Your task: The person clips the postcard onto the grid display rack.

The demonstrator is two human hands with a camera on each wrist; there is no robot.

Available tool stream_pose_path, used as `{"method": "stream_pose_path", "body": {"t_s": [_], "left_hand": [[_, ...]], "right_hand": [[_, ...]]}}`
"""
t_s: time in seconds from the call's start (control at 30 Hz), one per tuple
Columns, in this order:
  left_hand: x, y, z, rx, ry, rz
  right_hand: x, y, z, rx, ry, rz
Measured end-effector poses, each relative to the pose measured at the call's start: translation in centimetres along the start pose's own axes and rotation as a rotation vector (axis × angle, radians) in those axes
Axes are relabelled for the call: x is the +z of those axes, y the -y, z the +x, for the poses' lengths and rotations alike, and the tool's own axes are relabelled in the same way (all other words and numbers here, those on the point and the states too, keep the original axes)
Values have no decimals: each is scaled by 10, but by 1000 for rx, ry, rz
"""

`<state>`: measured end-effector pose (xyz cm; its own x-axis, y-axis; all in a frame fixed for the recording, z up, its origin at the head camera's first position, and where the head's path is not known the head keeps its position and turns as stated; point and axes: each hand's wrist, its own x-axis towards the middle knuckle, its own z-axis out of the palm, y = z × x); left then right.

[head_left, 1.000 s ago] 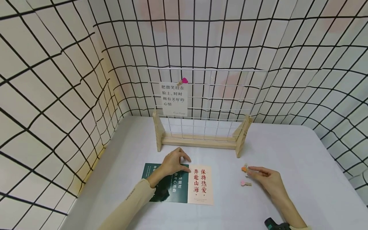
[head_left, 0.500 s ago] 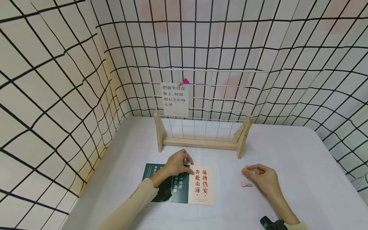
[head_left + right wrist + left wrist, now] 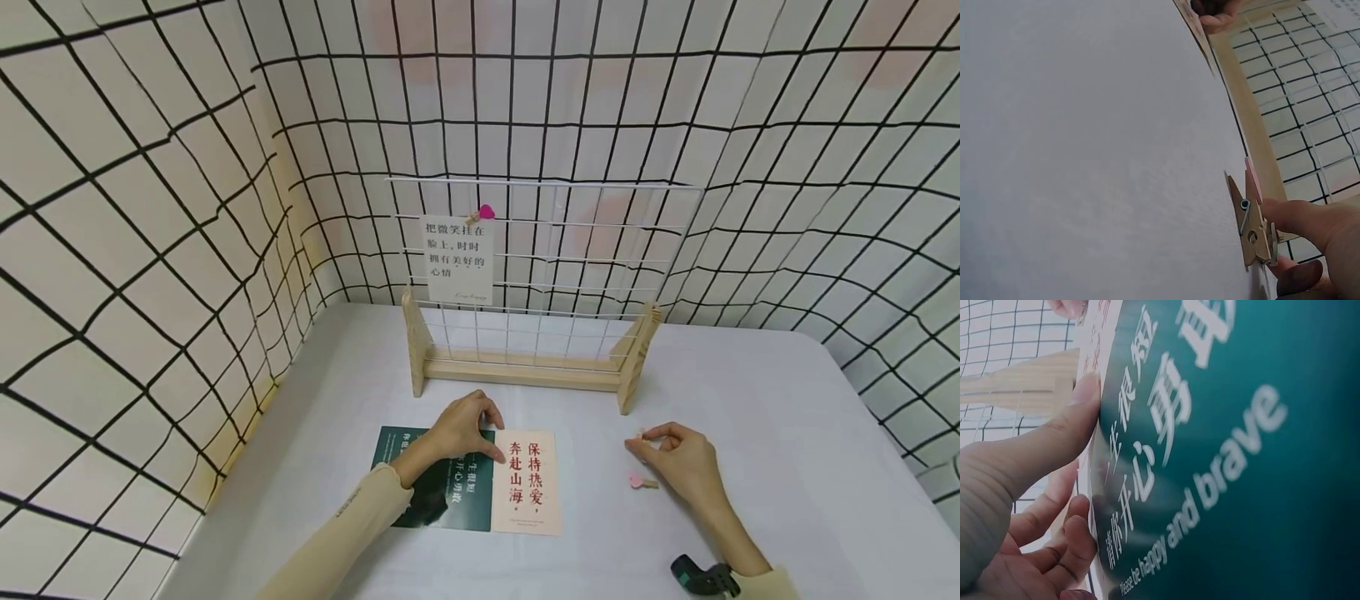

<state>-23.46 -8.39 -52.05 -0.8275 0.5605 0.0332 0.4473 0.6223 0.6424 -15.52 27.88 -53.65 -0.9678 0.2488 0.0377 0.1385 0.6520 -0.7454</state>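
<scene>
My left hand (image 3: pixel 457 429) rests at the top edge of two cards lying side by side. Its thumb touches the pale pink card (image 3: pixel 534 483) with red characters, beside the dark green card (image 3: pixel 471 492); thumb and index finger stand apart. At the right, my right hand (image 3: pixel 681 462) pinches a small clothespin between thumb and index finger, mostly hidden by the fingertips. A pink-topped wooden clothespin (image 3: pixel 642 482) lies just in front of that hand; the right wrist view shows a wooden clothespin (image 3: pixel 1250 228) close to the fingers.
A white wire grid in a wooden stand (image 3: pixel 521 375) stands behind the cards. On it hangs a white card (image 3: pixel 460 267), held by a clip with a magenta heart (image 3: pixel 486 212). Black-lined netting (image 3: pixel 592 92) surrounds the white table (image 3: pixel 757 392).
My right hand has closed its fingertips on the orange-topped clothespin and shifted slightly left. The left hand stays at the cards, its thumb now slightly further onto the pink one.
</scene>
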Motion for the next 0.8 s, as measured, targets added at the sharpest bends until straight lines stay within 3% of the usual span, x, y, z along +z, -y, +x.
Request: {"method": "stream_pose_path", "body": {"t_s": [0.33,0.8], "left_hand": [[2,0,-2,-9,2,-110],[4,-3,-6,-33,11,-263]], "right_hand": [[-1,8,-2,-58,2,-13],[0,11,-5,18,46,-6]]}}
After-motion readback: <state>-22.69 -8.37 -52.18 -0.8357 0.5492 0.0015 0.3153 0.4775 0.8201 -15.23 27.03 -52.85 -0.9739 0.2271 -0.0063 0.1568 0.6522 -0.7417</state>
